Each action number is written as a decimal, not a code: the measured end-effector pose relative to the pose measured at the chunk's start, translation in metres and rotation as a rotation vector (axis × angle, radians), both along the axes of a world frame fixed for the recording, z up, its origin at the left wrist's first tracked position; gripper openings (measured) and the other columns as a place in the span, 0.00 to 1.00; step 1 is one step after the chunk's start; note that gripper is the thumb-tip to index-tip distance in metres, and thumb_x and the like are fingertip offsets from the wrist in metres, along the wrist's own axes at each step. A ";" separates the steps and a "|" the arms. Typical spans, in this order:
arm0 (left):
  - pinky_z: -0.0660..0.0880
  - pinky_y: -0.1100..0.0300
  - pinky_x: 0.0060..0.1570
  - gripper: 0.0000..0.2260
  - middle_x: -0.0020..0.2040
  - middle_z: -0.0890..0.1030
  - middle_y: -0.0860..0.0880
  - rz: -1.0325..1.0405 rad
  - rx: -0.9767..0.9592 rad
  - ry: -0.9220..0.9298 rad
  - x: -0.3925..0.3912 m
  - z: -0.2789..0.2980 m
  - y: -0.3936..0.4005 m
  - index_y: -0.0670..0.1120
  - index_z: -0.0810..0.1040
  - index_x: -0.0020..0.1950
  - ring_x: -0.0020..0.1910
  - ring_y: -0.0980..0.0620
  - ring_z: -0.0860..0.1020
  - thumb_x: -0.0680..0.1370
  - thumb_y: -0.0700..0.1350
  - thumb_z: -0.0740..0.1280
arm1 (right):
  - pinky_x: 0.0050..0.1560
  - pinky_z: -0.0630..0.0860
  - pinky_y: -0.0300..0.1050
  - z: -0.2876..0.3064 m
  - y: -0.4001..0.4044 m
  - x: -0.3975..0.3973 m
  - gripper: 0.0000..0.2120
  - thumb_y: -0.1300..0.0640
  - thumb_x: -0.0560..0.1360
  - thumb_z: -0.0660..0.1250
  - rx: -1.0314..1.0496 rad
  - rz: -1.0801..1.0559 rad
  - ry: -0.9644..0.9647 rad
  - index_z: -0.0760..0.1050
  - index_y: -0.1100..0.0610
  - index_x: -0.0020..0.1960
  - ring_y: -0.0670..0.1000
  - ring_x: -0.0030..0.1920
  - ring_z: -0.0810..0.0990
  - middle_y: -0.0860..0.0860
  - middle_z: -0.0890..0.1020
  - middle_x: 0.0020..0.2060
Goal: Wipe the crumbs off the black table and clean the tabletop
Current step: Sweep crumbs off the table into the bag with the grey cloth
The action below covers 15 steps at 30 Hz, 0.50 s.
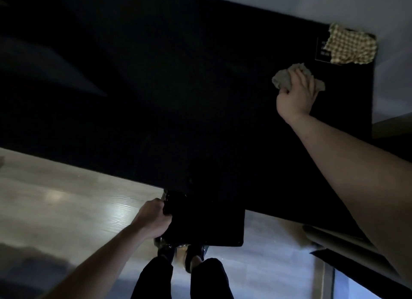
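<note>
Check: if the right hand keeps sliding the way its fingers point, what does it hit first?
Probably the checkered cloth at the table corner. The right hand, gripping the grey rag, points roughly there; the exact line is uncertain.

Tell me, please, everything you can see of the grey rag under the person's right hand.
The grey rag is a crumpled, soft-looking cloth, bunched into a loose wad with ragged edges. It lies on the black table near its far right corner, just short of a checked cloth. The right hand rests on top of it, fingers curled over it, covering its middle; grey folds stick out on both sides.
</note>
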State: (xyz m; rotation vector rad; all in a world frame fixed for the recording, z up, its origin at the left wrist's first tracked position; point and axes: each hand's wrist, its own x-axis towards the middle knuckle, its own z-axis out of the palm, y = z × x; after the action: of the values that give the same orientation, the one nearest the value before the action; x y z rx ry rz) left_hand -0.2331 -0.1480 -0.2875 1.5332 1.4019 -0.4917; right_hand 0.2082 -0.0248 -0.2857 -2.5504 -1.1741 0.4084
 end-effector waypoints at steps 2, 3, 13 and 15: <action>0.64 0.58 0.25 0.16 0.23 0.69 0.52 0.019 0.008 0.016 -0.008 -0.002 0.003 0.46 0.65 0.26 0.23 0.54 0.67 0.73 0.44 0.63 | 0.83 0.46 0.62 -0.002 0.019 -0.018 0.29 0.56 0.82 0.58 0.015 0.042 0.006 0.61 0.47 0.82 0.57 0.84 0.50 0.46 0.60 0.83; 0.65 0.59 0.25 0.15 0.24 0.70 0.52 0.025 0.017 0.029 -0.012 -0.003 0.004 0.45 0.66 0.27 0.24 0.54 0.68 0.73 0.44 0.63 | 0.83 0.46 0.61 -0.002 0.029 -0.028 0.29 0.56 0.81 0.58 0.028 0.065 0.008 0.61 0.47 0.82 0.57 0.84 0.51 0.46 0.61 0.82; 0.65 0.64 0.27 0.12 0.28 0.74 0.50 0.071 0.005 0.034 -0.066 -0.006 0.041 0.46 0.70 0.29 0.30 0.52 0.75 0.70 0.50 0.63 | 0.83 0.48 0.61 -0.001 0.120 -0.140 0.28 0.57 0.81 0.58 0.061 0.254 0.019 0.63 0.48 0.81 0.57 0.83 0.53 0.47 0.63 0.81; 0.67 0.65 0.26 0.14 0.28 0.77 0.49 0.073 -0.001 0.028 -0.079 -0.006 0.053 0.43 0.73 0.31 0.29 0.54 0.76 0.69 0.53 0.62 | 0.83 0.48 0.60 0.001 0.134 -0.168 0.28 0.58 0.81 0.58 0.067 0.285 0.010 0.64 0.48 0.81 0.57 0.84 0.53 0.47 0.64 0.81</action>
State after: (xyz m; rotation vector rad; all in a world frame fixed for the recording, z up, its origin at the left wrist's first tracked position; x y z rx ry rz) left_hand -0.3119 -0.0947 -0.2936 1.4742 1.4739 -0.4709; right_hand 0.0399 0.1096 -0.2850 -2.3271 -1.5261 0.4369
